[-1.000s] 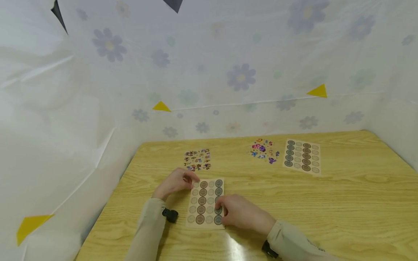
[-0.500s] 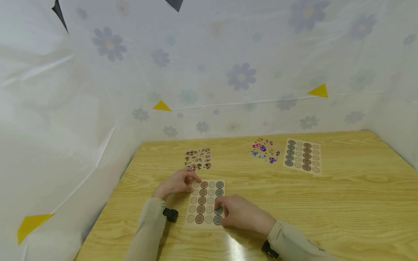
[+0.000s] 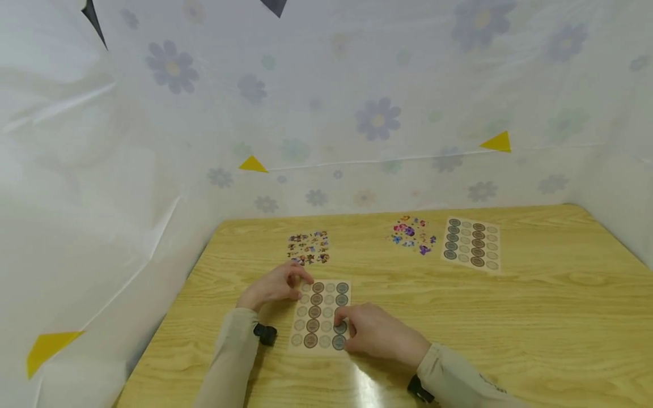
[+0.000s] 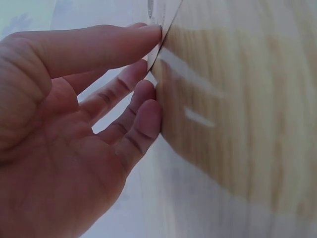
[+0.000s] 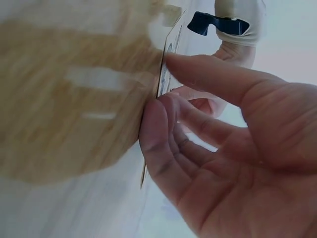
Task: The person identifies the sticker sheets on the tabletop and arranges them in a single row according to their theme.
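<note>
White floral sheeting (image 3: 316, 130) surrounds a wood-grain table (image 3: 510, 328); the person's pale sleeves (image 3: 454, 374) reach in over its near side; the near sheet (image 3: 321, 314), printed with columns of pale, brown and grey-green circles, lies on the table between the two hands; a similar far sheet (image 3: 471, 243) lies toward the back right; the right hand (image 3: 380, 334) has bent fingers touching the near sheet's right edge, and the left hand (image 3: 270, 286) touches its upper left corner, thumb near the edge; whether either one pinches the near sheet or only rests on it, I cannot tell; beyond lie a colourful cluster of cut-outs (image 3: 410, 231) beside the far sheet and a brownish cluster (image 3: 308, 247) just past the left hand; yellow patches (image 3: 252, 164) mark the sheeting; black bands (image 3: 265, 333) circle the wrists
</note>
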